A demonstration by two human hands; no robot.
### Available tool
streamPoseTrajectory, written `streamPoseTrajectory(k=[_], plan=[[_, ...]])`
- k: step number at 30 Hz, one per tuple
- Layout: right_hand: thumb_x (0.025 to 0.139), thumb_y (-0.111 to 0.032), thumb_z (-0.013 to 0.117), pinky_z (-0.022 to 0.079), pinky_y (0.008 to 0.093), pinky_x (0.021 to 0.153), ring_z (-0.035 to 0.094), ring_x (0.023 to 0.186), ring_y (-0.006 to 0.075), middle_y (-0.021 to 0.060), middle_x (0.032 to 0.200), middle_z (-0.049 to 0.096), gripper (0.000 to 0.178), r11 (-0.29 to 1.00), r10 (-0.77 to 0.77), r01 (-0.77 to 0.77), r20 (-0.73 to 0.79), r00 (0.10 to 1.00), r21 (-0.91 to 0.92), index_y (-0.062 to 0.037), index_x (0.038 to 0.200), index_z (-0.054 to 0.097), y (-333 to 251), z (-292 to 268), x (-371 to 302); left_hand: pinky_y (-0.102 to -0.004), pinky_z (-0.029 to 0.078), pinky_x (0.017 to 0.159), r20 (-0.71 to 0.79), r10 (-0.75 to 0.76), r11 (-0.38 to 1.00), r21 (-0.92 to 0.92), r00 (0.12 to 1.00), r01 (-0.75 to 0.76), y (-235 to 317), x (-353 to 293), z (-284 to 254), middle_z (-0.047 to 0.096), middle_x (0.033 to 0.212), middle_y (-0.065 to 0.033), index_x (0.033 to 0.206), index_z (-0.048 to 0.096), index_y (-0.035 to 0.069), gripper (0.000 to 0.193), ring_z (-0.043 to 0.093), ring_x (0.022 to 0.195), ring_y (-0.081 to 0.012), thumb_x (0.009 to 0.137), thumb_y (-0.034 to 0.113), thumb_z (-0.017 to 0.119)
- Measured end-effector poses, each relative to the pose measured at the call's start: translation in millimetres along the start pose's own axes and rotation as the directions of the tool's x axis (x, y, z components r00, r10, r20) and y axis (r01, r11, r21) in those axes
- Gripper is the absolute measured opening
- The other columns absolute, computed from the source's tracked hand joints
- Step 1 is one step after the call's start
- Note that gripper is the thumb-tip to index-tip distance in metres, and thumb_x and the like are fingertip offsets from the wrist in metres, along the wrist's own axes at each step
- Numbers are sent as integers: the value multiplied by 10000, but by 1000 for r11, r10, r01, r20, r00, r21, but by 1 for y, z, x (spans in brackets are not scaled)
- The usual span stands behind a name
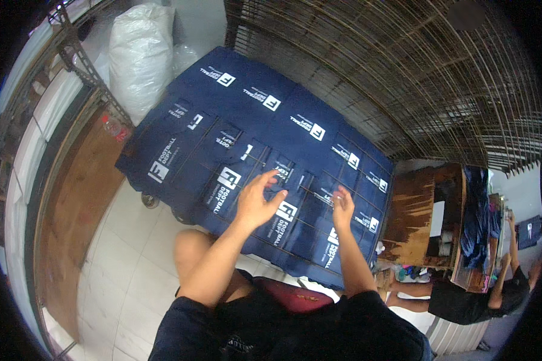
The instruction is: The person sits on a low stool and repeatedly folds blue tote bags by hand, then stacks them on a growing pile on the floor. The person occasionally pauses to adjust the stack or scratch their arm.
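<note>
Dark blue fabric pieces (180, 144) with white printed emblems lie in rows in front of me, over a wide flat area. Thin dark wires run between and beside the pieces, and in the gaps more printed blue fabric shows lower down. My left hand (260, 200) is over the near middle of the fabric, thumb and fingers apart, with nothing in it. To its right, my right hand (343, 207) is raised over the pieces, fingers stretched out and slightly blurred, also holding nothing. Whether either hand touches the cloth, I cannot tell.
Wire racks (391, 66) tilt up behind the fabric. A stuffed white plastic sack (141, 60) stands at the back left, near a brown board (66, 216). At right are a wooden cabinet (409, 210), hanging dark cloth (476, 216) and another person (464, 301).
</note>
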State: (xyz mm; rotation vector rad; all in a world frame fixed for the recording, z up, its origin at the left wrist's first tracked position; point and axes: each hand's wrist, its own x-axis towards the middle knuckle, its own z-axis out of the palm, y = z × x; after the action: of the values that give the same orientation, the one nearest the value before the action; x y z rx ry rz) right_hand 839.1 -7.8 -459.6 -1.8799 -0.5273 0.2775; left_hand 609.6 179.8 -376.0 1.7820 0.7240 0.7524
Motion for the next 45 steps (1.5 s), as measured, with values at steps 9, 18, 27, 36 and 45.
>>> streamPoseTrajectory(k=[9,18,27,36,45], plan=[[866,-77,589,478,257,670,584,733,125,53,847,625,363,996,-93,93,-38,995,-14,-14,1212,500,29,-160,-109,-352,505,735,14,66,998,20,998,-67,-1,-28,28,634,949,-96,1161,557,108,455,635,833,-237,741,203,704],[870,-101,561,491,281,640,596,713,153,68,850,630,337,999,-37,41,-225,974,13,-59,1201,521,46,-239,-185,-353,498,780,192,11,999,43,981,-20,37,-70,58,643,962,-105,1122,592,95,457,630,874,-255,712,242,729],[804,49,505,461,262,603,543,632,119,61,746,588,300,997,75,-68,-222,972,40,-12,1090,571,58,-181,-225,-320,458,839,659,25,995,-87,752,43,95,-178,73,610,1082,-74,1280,489,104,537,581,950,-167,800,213,704],[786,-67,591,476,299,656,590,689,152,81,756,643,252,991,114,-128,-245,963,-40,-59,1032,643,54,-192,-228,-365,500,776,904,-185,959,252,386,-131,-7,-214,111,638,1009,-128,1226,516,75,545,628,909,-246,800,375,677],[822,-67,592,489,259,655,616,718,119,72,813,663,206,990,130,-135,-536,834,29,-38,1022,633,31,-229,-209,-381,498,766,823,-280,896,409,494,-175,-7,-207,119,659,942,-141,1068,601,73,465,642,868,-287,757,406,692]])
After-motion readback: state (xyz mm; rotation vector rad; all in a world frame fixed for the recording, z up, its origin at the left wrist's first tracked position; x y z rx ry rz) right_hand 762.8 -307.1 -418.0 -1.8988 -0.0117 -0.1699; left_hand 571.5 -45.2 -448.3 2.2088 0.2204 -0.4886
